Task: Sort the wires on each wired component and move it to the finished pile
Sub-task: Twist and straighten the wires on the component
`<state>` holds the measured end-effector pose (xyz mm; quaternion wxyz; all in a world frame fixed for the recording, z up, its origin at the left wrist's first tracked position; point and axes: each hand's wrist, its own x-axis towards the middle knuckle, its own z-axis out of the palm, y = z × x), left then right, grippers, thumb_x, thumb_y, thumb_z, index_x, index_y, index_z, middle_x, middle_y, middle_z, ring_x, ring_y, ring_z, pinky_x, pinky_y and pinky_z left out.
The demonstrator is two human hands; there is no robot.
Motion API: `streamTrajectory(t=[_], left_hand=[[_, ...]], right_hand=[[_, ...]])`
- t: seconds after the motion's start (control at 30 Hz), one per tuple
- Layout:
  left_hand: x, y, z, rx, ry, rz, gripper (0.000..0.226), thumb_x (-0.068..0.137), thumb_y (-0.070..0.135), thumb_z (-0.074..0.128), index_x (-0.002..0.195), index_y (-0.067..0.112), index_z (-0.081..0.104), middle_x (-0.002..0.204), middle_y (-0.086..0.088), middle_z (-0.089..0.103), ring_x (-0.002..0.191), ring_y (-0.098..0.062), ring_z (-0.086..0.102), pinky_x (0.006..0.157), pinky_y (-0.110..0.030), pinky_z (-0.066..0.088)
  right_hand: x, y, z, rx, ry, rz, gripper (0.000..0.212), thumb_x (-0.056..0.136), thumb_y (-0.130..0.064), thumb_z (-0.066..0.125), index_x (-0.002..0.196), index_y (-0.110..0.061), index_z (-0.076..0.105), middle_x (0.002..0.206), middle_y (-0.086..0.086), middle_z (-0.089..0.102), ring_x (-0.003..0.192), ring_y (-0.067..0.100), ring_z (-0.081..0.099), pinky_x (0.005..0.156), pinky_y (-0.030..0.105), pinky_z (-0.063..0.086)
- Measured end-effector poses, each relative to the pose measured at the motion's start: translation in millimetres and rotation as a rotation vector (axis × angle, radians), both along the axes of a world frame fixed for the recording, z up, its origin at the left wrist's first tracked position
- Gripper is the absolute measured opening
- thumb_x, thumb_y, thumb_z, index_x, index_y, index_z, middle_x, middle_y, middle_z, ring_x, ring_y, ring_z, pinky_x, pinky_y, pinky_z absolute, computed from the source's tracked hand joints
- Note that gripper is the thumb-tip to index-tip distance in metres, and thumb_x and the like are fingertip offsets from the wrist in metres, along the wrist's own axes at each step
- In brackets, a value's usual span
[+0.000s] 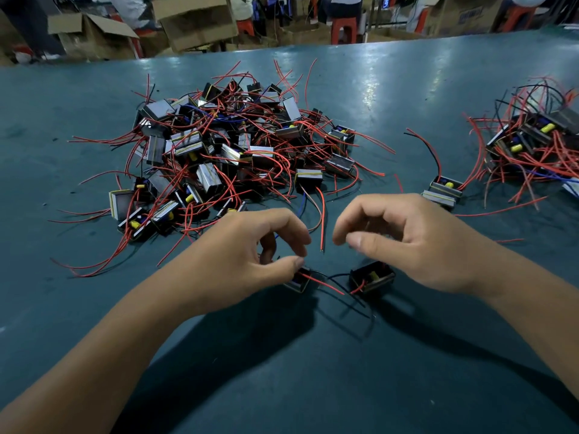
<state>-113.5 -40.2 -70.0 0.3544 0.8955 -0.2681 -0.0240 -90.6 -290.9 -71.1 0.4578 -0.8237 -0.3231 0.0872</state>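
Two small black box-shaped wired components lie near the middle of the dark teal surface (pixel 407 89), side by side and slightly apart. The left component (pixel 300 279) sits just under the left hand (pixel 250 245); the right component (pixel 372 278), with a yellow part showing in its open top, sits just under the right hand (pixel 407 242). Thin red and black wires (pixel 329 285) run from both components and cross in the gap between them.

The left hand's fingers are curled, thumb tip at the top edge of the left component; whether it pinches a wire there I cannot tell. The right hand hovers above its component, fingers loosely curled and holding nothing visible.

At 11 o'clock from the hands lies a large tangled pile of like components (pixel 225 151), grey-sided, with red, black and a few blue leads spreading outward. At 2 o'clock, near the surface's right edge, lies a smaller pile (pixel 532 142). One single component (pixel 443 192) rests between that pile and the right hand, close to the knuckles.

Beyond the far edge at 12 o'clock stand open brown cardboard boxes (pixel 194 23) and red plastic stools (pixel 344 28).
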Motion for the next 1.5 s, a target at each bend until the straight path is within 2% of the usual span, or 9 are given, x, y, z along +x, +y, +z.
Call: streamTrajectory(t=[0.13,0.27,0.4,0.57,0.77,1.0,1.23,1.4,1.5], left_hand=[[0,2,-1,0.044,0.042,-0.072,0.015,0.091,0.026,0.071,0.102,0.035,0.068,0.101,0.020,0.069,0.076,-0.018,0.058,0.066,-0.015,0.043],[-1,0,-1,0.068,0.043,-0.130,0.026,0.087,0.012,0.065,0.103,0.032,0.070,0.099,0.017,0.069,0.083,-0.017,0.063,0.075,-0.027,0.048],[0,-4,-4,0.095,-0.006,-0.160,0.026,0.089,0.010,0.059,0.104,0.025,0.072,0.094,0.011,0.067,0.085,-0.018,0.064,0.076,-0.034,0.049],[1,-7,-9,0.161,-0.025,-0.169,0.014,0.097,0.025,0.064,0.106,0.026,0.075,0.093,0.010,0.061,0.082,-0.011,0.061,0.070,-0.022,0.044],[0,-12,-10,0.228,-0.067,-0.201,0.014,0.094,0.040,0.067,0.093,0.029,0.074,0.086,0.011,0.057,0.074,-0.009,0.056,0.067,-0.031,0.045],[10,9,-3,0.317,0.017,-0.061,0.019,0.098,0.043,0.051,0.087,0.030,0.059,0.083,0.014,0.058,0.080,-0.002,0.055,0.070,-0.025,0.043],[6,1,-5,0.312,-0.082,-0.075,0.033,0.089,0.063,0.047,0.102,0.036,0.061,0.087,0.017,0.055,0.078,0.001,0.052,0.069,-0.024,0.042],[-1,-15,-7,0.292,-0.119,-0.135,0.028,0.093,0.047,0.064,0.118,0.033,0.067,0.094,0.024,0.055,0.078,0.015,0.047,0.073,-0.027,0.042],[0,-19,-7,0.267,-0.153,-0.122,0.017,0.098,0.027,0.063,0.112,0.023,0.072,0.091,0.020,0.055,0.077,0.005,0.049,0.074,-0.025,0.042]], right_hand=[[2,-4,0,-0.213,-0.106,0.051,0.019,0.092,-0.015,0.062,0.100,-0.031,0.067,0.097,-0.020,0.067,0.095,0.007,0.064,0.081,0.016,0.047],[1,-4,-1,-0.306,-0.133,0.130,0.013,0.090,-0.036,0.065,0.102,-0.033,0.068,0.097,-0.022,0.065,0.096,0.000,0.061,0.079,0.014,0.044],[0,-2,-2,-0.314,-0.140,0.186,0.010,0.088,-0.036,0.073,0.096,-0.032,0.071,0.090,-0.021,0.063,0.090,0.000,0.061,0.077,0.010,0.040],[5,-8,0,-0.372,-0.169,0.211,0.008,0.088,-0.036,0.073,0.086,-0.030,0.068,0.084,-0.016,0.061,0.086,0.006,0.060,0.076,0.014,0.042],[9,-12,0,-0.399,-0.154,0.205,0.011,0.089,-0.038,0.071,0.085,-0.031,0.063,0.085,-0.016,0.063,0.084,0.009,0.061,0.073,0.019,0.044],[12,-16,2,-0.403,-0.130,0.125,0.010,0.089,-0.039,0.069,0.084,-0.032,0.064,0.080,-0.020,0.068,0.082,0.004,0.064,0.072,0.016,0.044],[8,-12,2,-0.343,-0.179,0.071,0.009,0.089,-0.042,0.068,0.086,-0.035,0.063,0.081,-0.021,0.067,0.083,0.001,0.063,0.071,0.010,0.039],[4,-7,3,-0.300,-0.197,0.032,0.008,0.088,-0.037,0.071,0.083,-0.034,0.064,0.080,-0.021,0.067,0.078,-0.003,0.062,0.069,0.007,0.040],[4,-6,1,-0.214,-0.148,-0.032,0.007,0.086,-0.034,0.073,0.082,-0.032,0.069,0.077,-0.016,0.070,0.070,0.000,0.064,0.064,0.009,0.044]])
